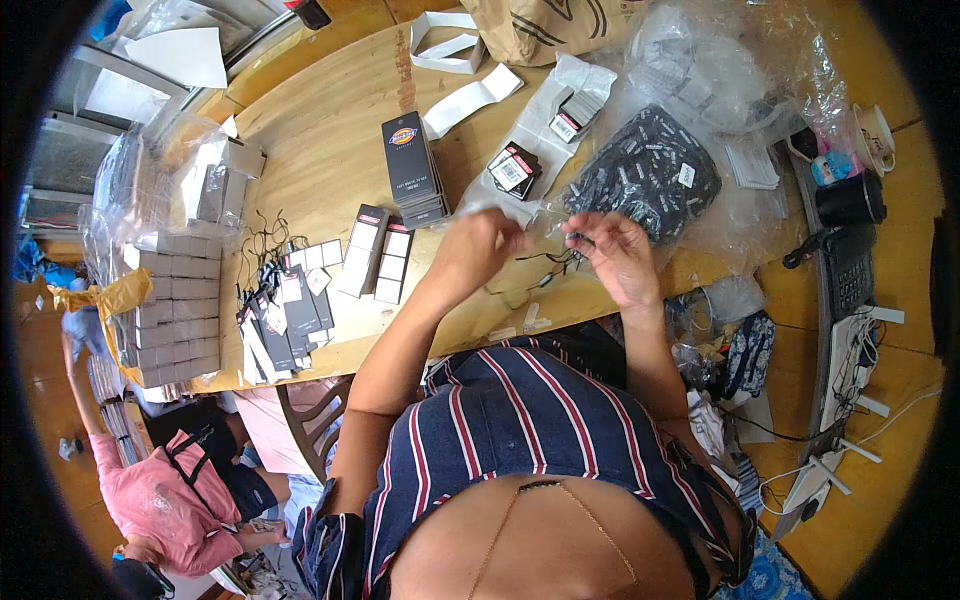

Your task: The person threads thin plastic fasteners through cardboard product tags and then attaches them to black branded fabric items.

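My left hand (475,257) is closed above the table, its fingertips pinched together. What it holds, if anything, is too small to make out. Across from it, my right hand (625,262) pinches a small dark piece that looks like the end of a black string. More black strings (545,262) lie on the table between the two hands. Beyond my left hand stands a tall stack of black hang tags (408,160). Small black tags with white labels (514,172) rest on a clear plastic sheet. Behind my right hand is a clear bag full of black strings (650,170).
Left of my arm are two tag stacks (363,250) and a heap of strung tags (290,315). Stacked white boxes (180,300) line the table's left end. A paper bag (545,25) stands at the back. A black telephone (850,270) is far right. Another person in pink (165,490) is lower left.
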